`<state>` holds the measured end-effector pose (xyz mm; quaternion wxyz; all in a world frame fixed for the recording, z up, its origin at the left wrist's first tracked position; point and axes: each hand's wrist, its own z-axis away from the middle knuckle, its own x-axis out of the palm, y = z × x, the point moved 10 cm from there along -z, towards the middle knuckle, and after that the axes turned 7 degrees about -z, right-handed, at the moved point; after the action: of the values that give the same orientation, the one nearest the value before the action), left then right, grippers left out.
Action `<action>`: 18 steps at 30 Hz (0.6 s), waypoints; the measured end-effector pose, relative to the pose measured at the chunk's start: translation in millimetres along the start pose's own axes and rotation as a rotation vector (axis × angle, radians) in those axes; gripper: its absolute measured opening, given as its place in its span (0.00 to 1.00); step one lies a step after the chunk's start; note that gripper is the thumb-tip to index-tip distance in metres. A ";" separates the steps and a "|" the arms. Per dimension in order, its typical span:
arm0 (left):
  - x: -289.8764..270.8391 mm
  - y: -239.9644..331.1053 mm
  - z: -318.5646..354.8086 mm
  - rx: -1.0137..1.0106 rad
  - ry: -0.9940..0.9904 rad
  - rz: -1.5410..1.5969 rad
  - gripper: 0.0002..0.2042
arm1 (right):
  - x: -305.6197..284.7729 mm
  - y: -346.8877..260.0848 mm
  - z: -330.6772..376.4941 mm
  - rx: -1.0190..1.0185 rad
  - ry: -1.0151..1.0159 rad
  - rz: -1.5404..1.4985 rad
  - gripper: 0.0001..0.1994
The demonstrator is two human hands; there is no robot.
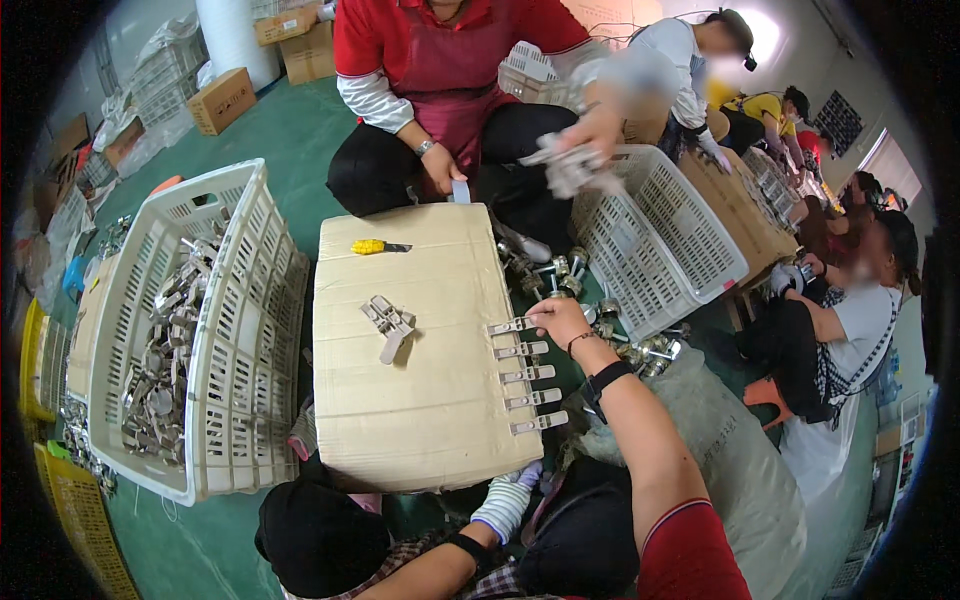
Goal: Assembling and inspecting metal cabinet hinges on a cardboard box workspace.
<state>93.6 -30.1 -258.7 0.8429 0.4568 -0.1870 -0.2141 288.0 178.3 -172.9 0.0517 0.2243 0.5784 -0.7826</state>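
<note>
My right hand (pixel 560 318), bare and wearing a dark wristband, pinches a silver metal clip (pixel 511 326) at the right edge of a cardboard-covered work surface (pixel 420 440). Below it, several matching clips (pixel 527 374) line that edge in a row, sticking out over the side. My left hand (pixel 508 500), in a striped glove, is low by the near edge of the cardboard; its fingers are mostly hidden. A small heap of loose clips (pixel 388 322) lies mid-surface. Farther off rests a small yellow-handled knife (pixel 370 246).
A white crate (pixel 240 340) of metal pieces stands left. Another white crate (pixel 640 240) stands right, beside loose round metal fittings (pixel 560 270) and a plastic sack (pixel 720 440). Across from me sits a person in red (pixel 450 70), metal pieces in one hand. Others work at right.
</note>
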 end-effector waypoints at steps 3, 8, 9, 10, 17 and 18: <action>-0.5 4.4 2.2 0.010 -0.016 -0.025 0.18 | 0.1 -6.3 2.8 0.025 -0.007 0.022 0.05; 0.0 6.1 0.7 0.051 -0.016 -0.053 0.18 | 2.6 4.7 -4.2 0.030 -0.015 -0.043 0.05; 0.1 6.4 1.1 0.050 -0.016 -0.053 0.18 | 3.4 5.4 -4.8 0.027 -0.019 -0.052 0.05; 0.1 4.5 1.4 0.027 -0.014 -0.028 0.18 | 3.6 6.5 -5.4 0.028 -0.019 -0.052 0.05; -1.0 -10.7 -4.1 0.009 0.012 0.046 0.17 | 6.2 14.0 -12.5 0.014 -0.039 -0.024 0.05; -0.5 -12.9 -4.8 0.010 0.010 0.043 0.17 | 5.7 16.9 -13.6 0.021 -0.040 -0.019 0.05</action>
<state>93.2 -32.9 -272.2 0.8460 0.4580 -0.1936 -0.1927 292.5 186.4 -193.2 0.0534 0.2037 0.5712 -0.7934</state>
